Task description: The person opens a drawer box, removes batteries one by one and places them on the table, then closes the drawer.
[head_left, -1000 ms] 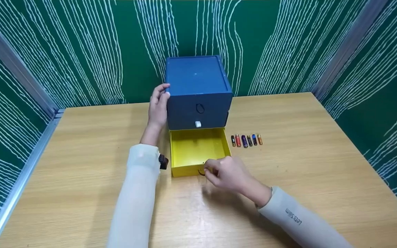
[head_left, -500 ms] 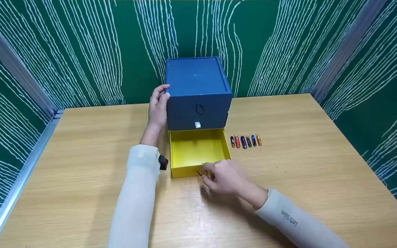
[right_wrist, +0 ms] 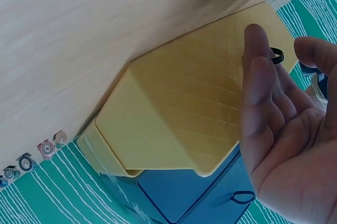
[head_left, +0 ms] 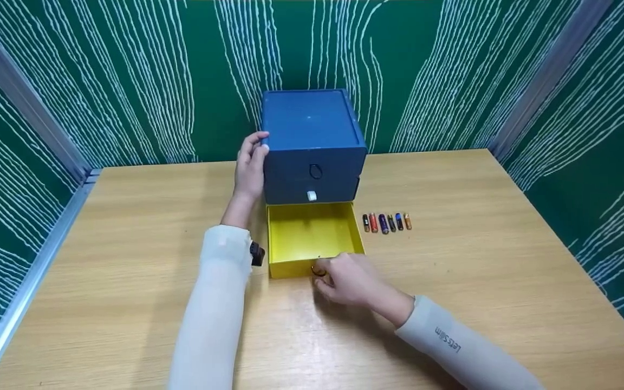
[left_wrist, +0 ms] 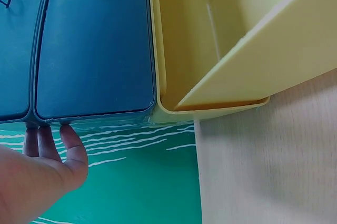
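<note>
A stacked drawer unit [head_left: 312, 122] has two blue tiers above a yellow one. Its lowest yellow drawer [head_left: 290, 270] is pulled out, and nothing lies inside. My left hand [head_left: 249, 170] rests its fingers on the unit's left side, near the top front edge; in the left wrist view these fingertips [left_wrist: 71, 137] touch the blue side wall. At the drawer's front is my right hand [head_left: 352, 279], thumb apart from the bent fingers. The right wrist view shows a black loop handle [right_wrist: 279, 55] beside the index finger, in the gap before the thumb; no pinch is seen.
Several batteries [head_left: 383, 223] stand in a row on the wooden table [head_left: 480, 260], right of the drawer. A black loop [head_left: 316, 171] and a white tab [head_left: 312, 195] are on the blue fronts. Green walls with white lines enclose the table.
My right hand has shifted slightly left and towards me, and its thumb has parted from the fingers, leaving the loop. The left hand and the yellow drawer stay where they were.
</note>
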Demonstrator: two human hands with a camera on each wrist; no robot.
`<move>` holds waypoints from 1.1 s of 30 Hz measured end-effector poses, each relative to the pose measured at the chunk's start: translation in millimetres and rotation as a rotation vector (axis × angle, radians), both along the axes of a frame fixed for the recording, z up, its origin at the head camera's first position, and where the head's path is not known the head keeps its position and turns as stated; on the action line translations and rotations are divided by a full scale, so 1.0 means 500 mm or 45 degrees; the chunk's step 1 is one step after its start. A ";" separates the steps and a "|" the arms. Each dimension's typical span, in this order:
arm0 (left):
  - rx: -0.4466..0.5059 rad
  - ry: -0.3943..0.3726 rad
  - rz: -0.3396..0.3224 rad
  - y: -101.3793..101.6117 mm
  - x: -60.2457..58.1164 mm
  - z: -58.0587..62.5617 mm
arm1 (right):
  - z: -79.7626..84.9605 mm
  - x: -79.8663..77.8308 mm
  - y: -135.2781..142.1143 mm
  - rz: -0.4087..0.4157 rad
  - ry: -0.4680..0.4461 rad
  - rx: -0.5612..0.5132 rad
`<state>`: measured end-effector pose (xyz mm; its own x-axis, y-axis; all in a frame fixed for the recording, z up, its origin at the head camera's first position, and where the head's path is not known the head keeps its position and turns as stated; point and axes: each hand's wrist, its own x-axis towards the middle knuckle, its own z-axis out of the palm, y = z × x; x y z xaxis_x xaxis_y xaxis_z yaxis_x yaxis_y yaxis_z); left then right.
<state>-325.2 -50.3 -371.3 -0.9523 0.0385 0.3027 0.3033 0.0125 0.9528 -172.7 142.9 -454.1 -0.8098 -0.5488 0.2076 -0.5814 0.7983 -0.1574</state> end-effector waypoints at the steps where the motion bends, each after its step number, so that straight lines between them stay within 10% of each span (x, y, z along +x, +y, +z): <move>1: 0.002 -0.002 -0.005 0.000 0.003 0.004 | -0.001 -0.001 0.000 -0.005 0.000 0.008; 33: -0.038 -0.032 0.030 0.001 0.000 -0.002 | -0.006 -0.003 -0.011 -0.033 0.091 -0.005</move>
<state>-325.2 -49.6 -372.4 -0.9604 0.0244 0.2777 0.2786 0.0480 0.9592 -174.1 137.5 -457.2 -0.8065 -0.5271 0.2679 -0.5707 0.8124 -0.1195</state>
